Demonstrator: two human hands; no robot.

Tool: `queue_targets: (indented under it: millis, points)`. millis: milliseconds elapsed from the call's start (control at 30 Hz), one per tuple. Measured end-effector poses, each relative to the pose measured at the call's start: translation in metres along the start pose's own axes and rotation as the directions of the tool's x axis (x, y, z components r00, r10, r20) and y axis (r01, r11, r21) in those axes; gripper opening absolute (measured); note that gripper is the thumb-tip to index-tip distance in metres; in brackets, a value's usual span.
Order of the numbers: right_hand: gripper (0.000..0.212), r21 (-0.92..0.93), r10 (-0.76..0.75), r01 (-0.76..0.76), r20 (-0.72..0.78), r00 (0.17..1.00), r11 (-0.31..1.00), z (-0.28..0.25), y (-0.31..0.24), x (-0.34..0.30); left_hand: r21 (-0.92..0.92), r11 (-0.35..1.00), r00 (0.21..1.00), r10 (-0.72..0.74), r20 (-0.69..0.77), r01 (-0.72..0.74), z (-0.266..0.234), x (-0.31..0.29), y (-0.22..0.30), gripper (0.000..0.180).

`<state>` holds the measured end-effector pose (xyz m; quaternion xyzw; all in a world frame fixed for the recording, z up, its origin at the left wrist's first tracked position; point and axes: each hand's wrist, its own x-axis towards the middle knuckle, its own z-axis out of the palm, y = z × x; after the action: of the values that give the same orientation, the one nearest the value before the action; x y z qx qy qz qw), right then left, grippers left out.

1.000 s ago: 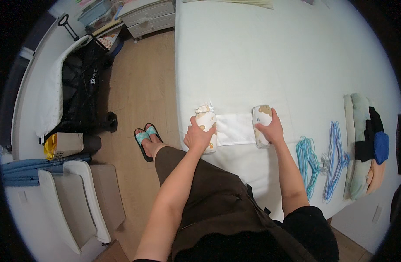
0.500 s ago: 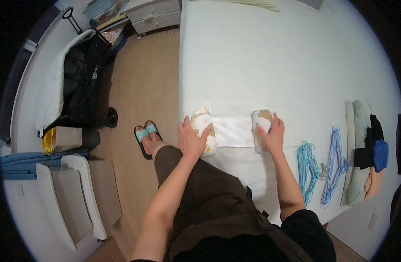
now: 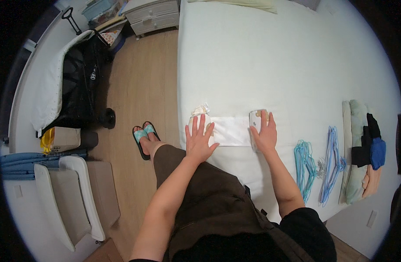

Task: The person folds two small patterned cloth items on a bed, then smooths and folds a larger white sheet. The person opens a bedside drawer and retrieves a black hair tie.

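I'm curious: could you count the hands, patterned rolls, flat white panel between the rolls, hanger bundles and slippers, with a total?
Hands: 2 (left hand, right hand)
Patterned rolls: 2 (left roll, right roll)
White panel: 1
Hanger bundles: 2 (teal bundle, blue bundle)
Slippers: 2
Total: 9

A flat cloth (image 3: 230, 131) lies on the near part of the bed (image 3: 235, 65), between a left bundle (image 3: 207, 118) and a right bundle (image 3: 254, 118); the left hand (image 3: 201, 142) is over the first, the right hand (image 3: 265, 135) over the second. Right of them lie two clusters of hangers (image 3: 301, 159), side by side, then folded textiles (image 3: 356, 183). Left of the bed is the floor (image 3: 143, 74), bearing slippers (image 3: 141, 136), a wagon (image 3: 78, 83) farther left, and a drawer unit (image 3: 152, 18) at the far end.
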<state>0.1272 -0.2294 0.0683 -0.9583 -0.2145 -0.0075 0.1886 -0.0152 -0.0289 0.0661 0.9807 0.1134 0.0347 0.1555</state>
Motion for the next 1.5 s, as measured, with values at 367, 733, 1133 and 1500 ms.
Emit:
queue_targets:
  millis: [367,733,1133,1500]
  points:
    - [0.06,-0.156,-0.266,0.239,-0.186,0.946,0.958,-0.016,-0.02,0.005,-0.095,0.991,0.99,0.079,-0.114,-0.09,-0.016,0.001,0.003,0.073]
    - [0.065,-0.243,-0.374,0.37,0.032,0.927,0.897,0.002,-0.014,0.004,0.06,0.997,0.98,0.044,0.192,-0.057,-0.008,0.003,-0.001,0.065]
    - [0.07,0.212,0.201,-0.231,0.152,0.968,0.95,-0.014,0.028,0.022,-0.653,0.507,0.781,-0.585,0.219,0.563,0.02,0.008,-0.038,0.057]
    - [0.054,0.151,-0.136,0.175,-0.237,0.962,0.973,0.0,0.003,0.016,-0.834,0.069,0.724,-0.539,0.43,0.547,0.023,-0.001,-0.043,0.052]
